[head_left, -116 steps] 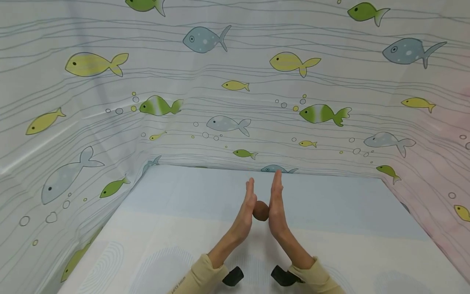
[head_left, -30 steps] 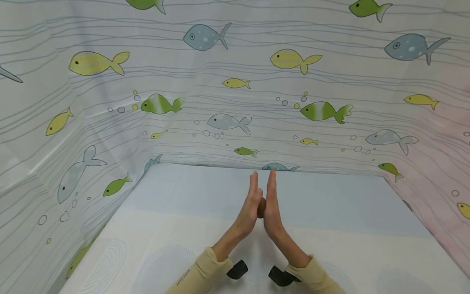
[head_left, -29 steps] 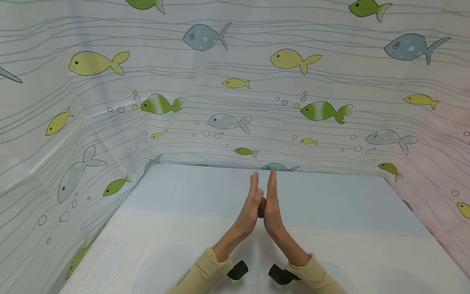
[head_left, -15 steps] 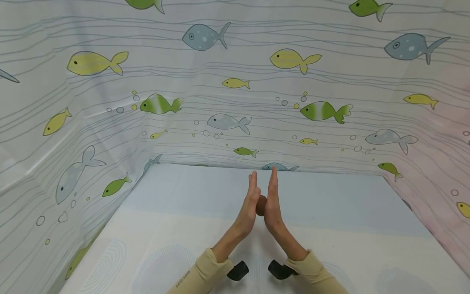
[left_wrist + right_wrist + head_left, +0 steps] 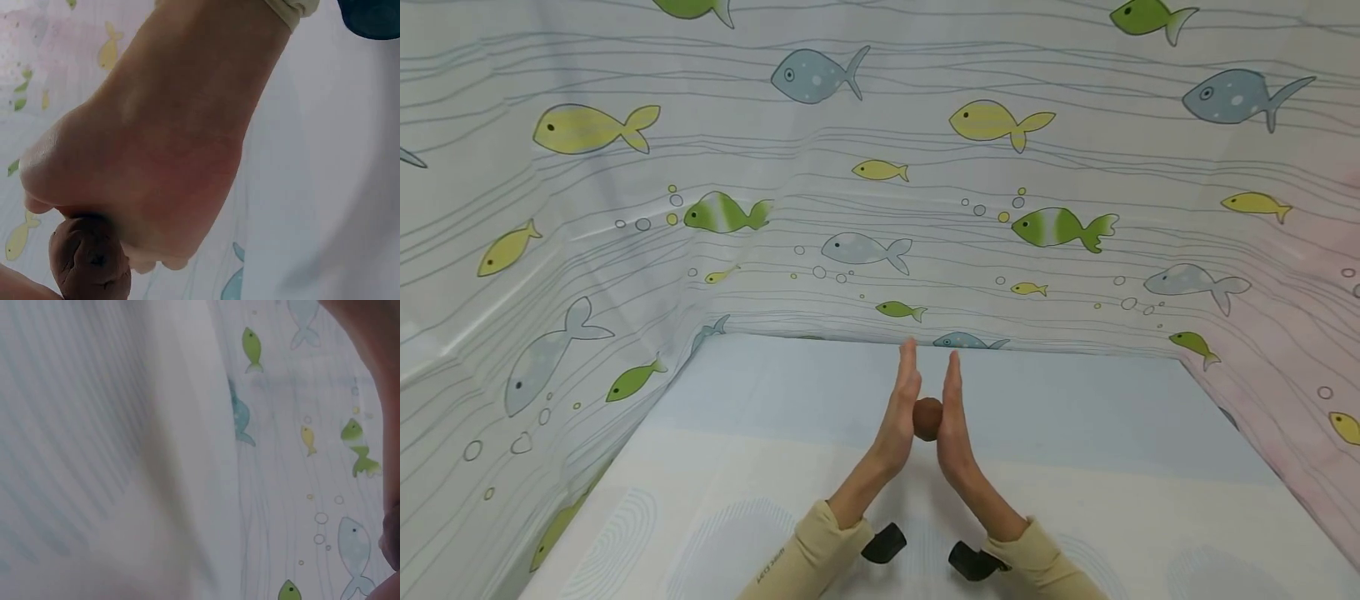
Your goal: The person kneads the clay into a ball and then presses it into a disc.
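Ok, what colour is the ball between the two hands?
Brown. The ball shows best in the head view; the left wrist view is darker.

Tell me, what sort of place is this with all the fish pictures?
Probably a small indoor recording booth: a fish-print sheet hangs around three sides of a pale table, and two black wrist cameras are in view.

The lettering (image 5: 771,565) on your left sleeve (image 5: 822,542) is looking too small to read. Both wrist views are cutting off the ball (image 5: 90,261), the right one also cropping your right hand (image 5: 392,425).
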The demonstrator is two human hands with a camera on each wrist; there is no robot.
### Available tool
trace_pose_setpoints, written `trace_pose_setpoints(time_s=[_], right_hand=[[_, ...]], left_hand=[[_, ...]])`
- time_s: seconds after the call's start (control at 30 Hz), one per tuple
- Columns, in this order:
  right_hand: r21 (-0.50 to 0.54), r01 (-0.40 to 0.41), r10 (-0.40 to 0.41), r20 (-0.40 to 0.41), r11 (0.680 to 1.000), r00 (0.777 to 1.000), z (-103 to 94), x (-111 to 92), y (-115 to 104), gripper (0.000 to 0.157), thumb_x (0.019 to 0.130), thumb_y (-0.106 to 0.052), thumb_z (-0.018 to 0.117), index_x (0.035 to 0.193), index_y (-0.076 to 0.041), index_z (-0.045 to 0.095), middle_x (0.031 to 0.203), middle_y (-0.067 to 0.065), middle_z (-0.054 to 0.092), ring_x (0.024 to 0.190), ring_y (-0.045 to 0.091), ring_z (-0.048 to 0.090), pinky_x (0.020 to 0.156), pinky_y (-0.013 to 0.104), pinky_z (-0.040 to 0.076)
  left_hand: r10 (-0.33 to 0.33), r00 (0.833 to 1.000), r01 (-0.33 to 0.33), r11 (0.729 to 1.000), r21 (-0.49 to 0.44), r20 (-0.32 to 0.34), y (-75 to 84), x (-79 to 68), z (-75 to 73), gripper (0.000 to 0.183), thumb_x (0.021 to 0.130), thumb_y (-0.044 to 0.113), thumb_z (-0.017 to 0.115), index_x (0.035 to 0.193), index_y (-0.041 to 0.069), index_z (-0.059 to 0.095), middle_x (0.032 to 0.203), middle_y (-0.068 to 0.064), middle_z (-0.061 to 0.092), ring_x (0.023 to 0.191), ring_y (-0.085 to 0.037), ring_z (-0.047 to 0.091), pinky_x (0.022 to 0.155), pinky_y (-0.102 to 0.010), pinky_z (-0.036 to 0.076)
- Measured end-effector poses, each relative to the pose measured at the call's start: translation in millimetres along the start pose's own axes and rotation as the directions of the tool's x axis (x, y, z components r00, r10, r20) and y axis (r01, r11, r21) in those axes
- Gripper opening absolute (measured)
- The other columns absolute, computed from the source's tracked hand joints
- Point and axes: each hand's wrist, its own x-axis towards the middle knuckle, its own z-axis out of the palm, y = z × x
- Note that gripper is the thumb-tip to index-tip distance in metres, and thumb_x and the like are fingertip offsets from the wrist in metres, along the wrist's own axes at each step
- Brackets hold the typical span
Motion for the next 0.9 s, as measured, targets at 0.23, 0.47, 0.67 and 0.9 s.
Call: trace_pose_setpoints(time_s=[0.23, 0.47, 0.67, 0.9], right_hand=[[0.004, 0.092, -0.092, 0.056, 0.996, 0.994, 5.1, -14, -3, 0.053, 0.109, -0.028, 0.007, 0.16, -0.016, -0.004, 0.085, 0.02, 0.053, 0.084, 0.023, 0.048, 0.102, 0.043, 0.026], [0.013, 0.133, -0.134, 0.078, 0.991, 0.988, 10.8, -23, -12, 0.054, 0.11, -0.026, 0.009, 0.159, -0.01, -0.005, 0.075, 0.019, 0.044, 0.077, 0.021, 0.045, 0.09, 0.037, 0.034], [0.073, 0.036, -0.044, 0.111, 0.997, 0.993, 14.2, -31, -20, 0.056, 0.11, -0.032, 0.009, 0.159, -0.014, -0.009, 0.165, 0.014, -0.005, 0.151, 0.032, -0.005, 0.114, 0.067, 0.002], [0.095, 0.058, -0.072, 0.149, 0.994, 0.986, 14.3, -35, -28, 0.056, 0.109, -0.032, 0.007, 0.158, -0.014, -0.014, 0.164, 0.012, -0.016, 0.15, 0.032, -0.01, 0.117, 0.061, 0.003]], left_hand=[[0.015, 1.0, -0.015, 1.0, 0.01, -0.019, 3.6, 5.3, -4.4, 0.069, 0.102, 0.043, 0.019, 0.159, 0.014, -0.005, 0.166, 0.001, -0.011, 0.151, -0.016, -0.011, 0.119, -0.056, -0.004], [0.019, 1.0, -0.019, 1.0, 0.016, -0.024, 6.7, 8.5, -6.7, 0.07, 0.101, 0.044, 0.02, 0.16, 0.013, -0.005, 0.165, 0.001, -0.013, 0.151, -0.017, -0.012, 0.118, -0.057, -0.005], [0.026, 0.999, -0.026, 1.0, 0.009, -0.034, 9.1, 10.7, -9.9, 0.07, 0.101, 0.046, 0.02, 0.16, 0.017, -0.004, 0.165, 0.002, -0.013, 0.151, -0.016, -0.012, 0.118, -0.058, -0.005], [0.014, 1.0, -0.014, 1.0, 0.008, -0.025, 6.0, 12.2, -11.1, 0.073, 0.1, 0.05, 0.022, 0.16, 0.017, -0.005, 0.165, 0.004, -0.013, 0.151, -0.014, -0.012, 0.118, -0.056, -0.006]])
